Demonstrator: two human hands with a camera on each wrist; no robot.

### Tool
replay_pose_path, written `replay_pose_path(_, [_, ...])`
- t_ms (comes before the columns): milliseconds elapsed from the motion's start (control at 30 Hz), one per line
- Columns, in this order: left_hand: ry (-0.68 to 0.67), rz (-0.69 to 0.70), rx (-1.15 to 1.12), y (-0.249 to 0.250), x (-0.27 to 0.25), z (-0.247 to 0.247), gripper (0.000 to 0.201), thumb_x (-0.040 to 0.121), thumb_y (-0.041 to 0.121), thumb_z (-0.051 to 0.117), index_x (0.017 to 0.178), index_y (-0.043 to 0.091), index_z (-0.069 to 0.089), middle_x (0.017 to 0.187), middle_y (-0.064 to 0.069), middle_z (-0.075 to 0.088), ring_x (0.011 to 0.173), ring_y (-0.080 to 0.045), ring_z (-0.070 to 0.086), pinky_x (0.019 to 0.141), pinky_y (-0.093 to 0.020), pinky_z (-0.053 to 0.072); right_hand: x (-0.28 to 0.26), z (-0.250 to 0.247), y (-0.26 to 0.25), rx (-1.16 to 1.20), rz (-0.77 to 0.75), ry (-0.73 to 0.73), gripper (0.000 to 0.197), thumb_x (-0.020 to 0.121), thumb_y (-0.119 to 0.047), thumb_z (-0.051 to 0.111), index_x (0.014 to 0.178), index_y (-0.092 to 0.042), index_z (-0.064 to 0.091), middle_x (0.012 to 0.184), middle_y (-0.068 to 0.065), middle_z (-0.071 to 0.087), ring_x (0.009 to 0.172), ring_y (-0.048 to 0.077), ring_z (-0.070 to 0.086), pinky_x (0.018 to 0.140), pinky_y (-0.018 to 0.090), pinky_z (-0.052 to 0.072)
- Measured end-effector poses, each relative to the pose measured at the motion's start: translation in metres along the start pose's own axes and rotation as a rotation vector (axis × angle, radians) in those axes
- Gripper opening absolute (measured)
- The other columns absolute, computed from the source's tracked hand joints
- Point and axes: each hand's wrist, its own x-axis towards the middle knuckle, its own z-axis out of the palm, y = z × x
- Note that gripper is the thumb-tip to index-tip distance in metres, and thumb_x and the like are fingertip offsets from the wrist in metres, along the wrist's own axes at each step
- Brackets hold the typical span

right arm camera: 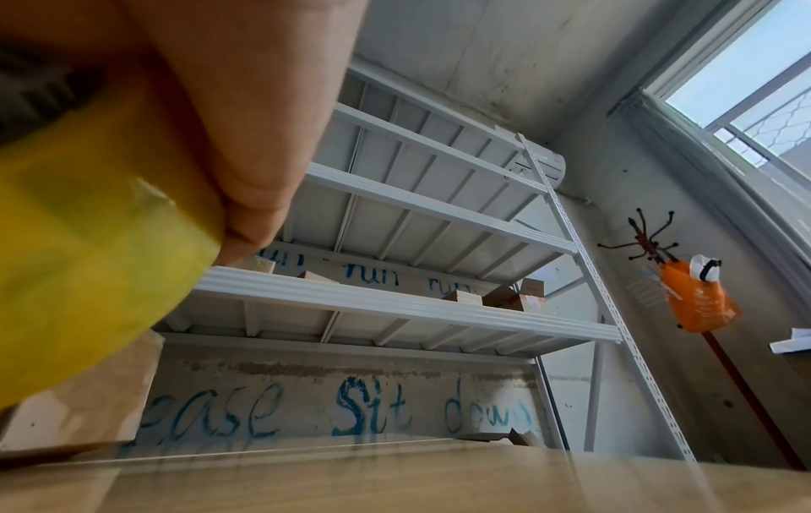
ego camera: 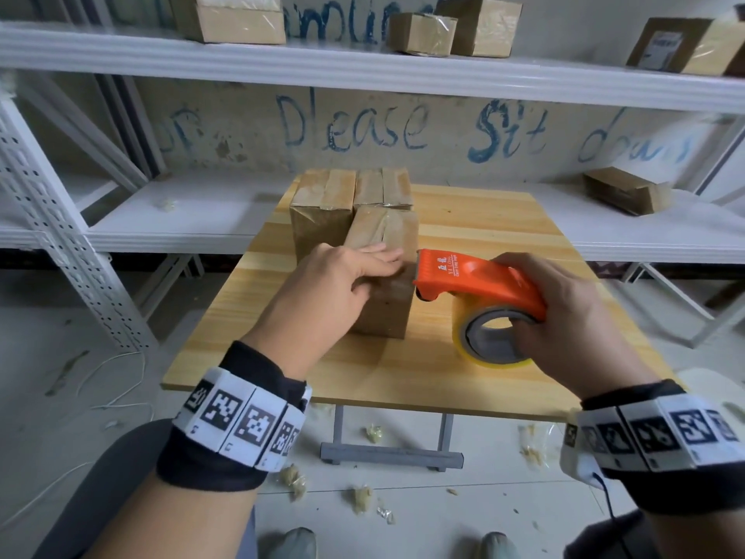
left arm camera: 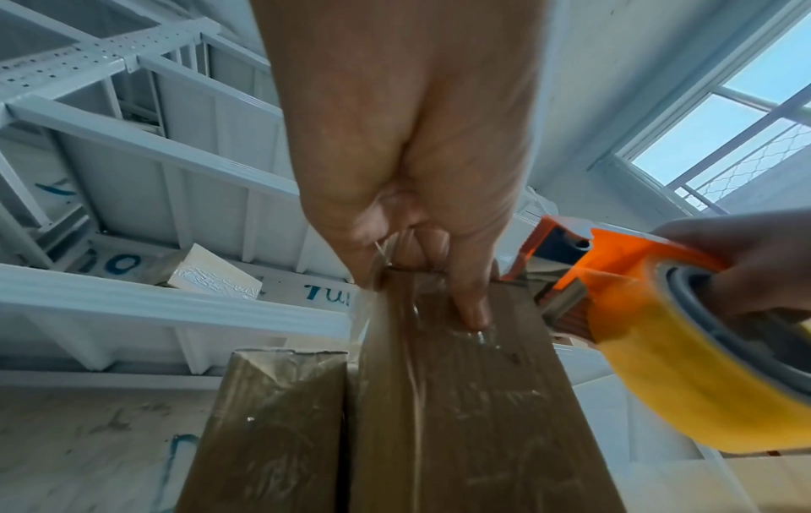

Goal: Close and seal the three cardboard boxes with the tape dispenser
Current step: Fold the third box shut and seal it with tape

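Observation:
Three brown cardboard boxes stand on the wooden table (ego camera: 483, 219): two taped ones at the back, left (ego camera: 322, 203) and right (ego camera: 383, 187), and a front box (ego camera: 387, 312) (left arm camera: 461, 416) with closed flaps. My left hand (ego camera: 377, 272) (left arm camera: 417, 243) holds the front box's near top edge, fingers lying on top and thumb down the near face. My right hand (ego camera: 536, 308) (left arm camera: 746, 260) grips the orange tape dispenser (ego camera: 475, 276) (left arm camera: 614, 257). The dispenser's nose touches the front box's upper right edge. Its yellow tape roll (ego camera: 496, 340) (right arm camera: 87, 277) hangs just above the table.
White metal shelving (ego camera: 363, 74) runs behind and to both sides of the table, carrying other cardboard boxes (ego camera: 455, 26). An open box (ego camera: 629, 191) lies on the lower shelf at right. Crumpled tape scraps (ego camera: 363, 498) litter the floor under the table's near edge.

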Motion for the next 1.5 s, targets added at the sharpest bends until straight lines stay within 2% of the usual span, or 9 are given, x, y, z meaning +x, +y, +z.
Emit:
replay_pose_path(133, [-0.02,0.022,-0.01,0.001,0.001,0.0,0.049,0.087,-0.011,0.067,0.126,0.019,0.068,0.133,0.013,0.062,0.129,0.007,0.049,0.109,-0.002,0.024,-0.004,-0.004,0.01,-0.04,-0.011,-0.026,0.076,0.058,0.022,0.065,0.128,-0.009,0.062,0.101,0.01,0.064,0.08,0.028,0.059,0.072,0.012,0.039])
replay_pose_path(367, [-0.022,0.001,-0.056,-0.001,0.002,0.001,0.045,0.086,-0.005,0.072,0.124,0.019,0.069,0.132,0.013,0.063,0.129,0.009,0.048,0.107,0.0,0.024,-0.014,-0.021,0.03,-0.11,0.054,-0.042,0.079,0.056,0.023,0.065,0.128,-0.009,0.065,0.1,0.011,0.068,0.082,0.029,0.061,0.076,0.022,0.04])
replay_pose_path(567, [-0.02,-0.017,-0.074,-0.004,0.001,0.003,0.045,0.086,-0.005,0.072,0.124,0.019,0.069,0.132,0.015,0.062,0.129,0.009,0.049,0.111,-0.005,0.027,-0.016,-0.032,0.036,-0.201,0.204,-0.205,0.068,0.063,0.014,0.066,0.123,-0.018,0.06,0.091,0.005,0.06,0.082,0.026,0.05,0.069,0.031,0.035])
replay_pose_path(700, [0.001,-0.009,-0.08,-0.005,0.0,0.006,0.046,0.085,-0.006,0.073,0.124,0.019,0.069,0.132,0.013,0.063,0.13,0.005,0.051,0.114,-0.016,0.034,-0.011,-0.027,0.03,-0.29,0.178,-0.238,0.074,0.063,0.011,0.071,0.128,-0.023,0.061,0.087,0.002,0.055,0.084,0.03,0.052,0.074,0.035,0.04])
replay_pose_path(800, [0.006,0.004,-0.085,-0.003,0.0,0.008,0.046,0.085,-0.006,0.073,0.124,0.019,0.069,0.133,0.012,0.063,0.13,0.004,0.051,0.113,-0.013,0.033,-0.001,-0.015,0.018,-0.367,0.116,-0.246,0.074,0.07,0.005,0.076,0.135,-0.025,0.059,0.088,-0.001,0.048,0.085,0.021,0.042,0.077,0.033,0.037])
replay_pose_path(900, [0.002,-0.007,-0.081,-0.001,0.0,0.007,0.048,0.085,-0.008,0.071,0.125,0.018,0.069,0.134,0.011,0.063,0.13,0.004,0.05,0.111,-0.006,0.029,0.013,-0.002,0.0,-0.425,0.105,-0.279,0.064,0.085,0.003,0.061,0.141,-0.027,0.054,0.091,0.0,0.044,0.087,0.019,0.036,0.08,0.031,0.037])
replay_pose_path(1067, [-0.019,-0.05,-0.104,-0.001,-0.002,0.007,0.053,0.083,-0.011,0.071,0.126,0.02,0.069,0.135,0.013,0.063,0.131,0.006,0.048,0.109,-0.003,0.026,0.032,0.002,-0.012,-0.486,0.132,-0.305,0.049,0.089,-0.002,0.05,0.128,-0.029,0.061,0.094,0.004,0.055,0.086,0.021,0.041,0.084,0.035,0.043])
replay_pose_path(1333, [-0.057,-0.091,-0.07,-0.001,-0.001,0.004,0.056,0.08,0.004,0.081,0.129,0.026,0.067,0.138,0.017,0.06,0.135,0.006,0.045,0.119,-0.021,0.029,0.056,-0.009,-0.053,-0.68,0.027,-0.293,0.047,0.082,-0.031,0.03,0.104,-0.02,0.07,0.095,0.005,0.06,0.095,0.032,0.048,0.073,0.04,0.042])
replay_pose_path(1500, [-0.044,-0.104,-0.058,0.0,0.001,0.002,0.051,0.083,0.01,0.08,0.127,0.031,0.067,0.134,0.024,0.06,0.131,0.012,0.045,0.116,-0.015,0.027,0.058,-0.008,-0.045,-0.643,0.031,-0.372,0.027,0.092,-0.014,0.041,0.101,-0.022,0.065,0.095,0.0,0.061,0.087,0.022,0.043,0.083,0.039,0.051])
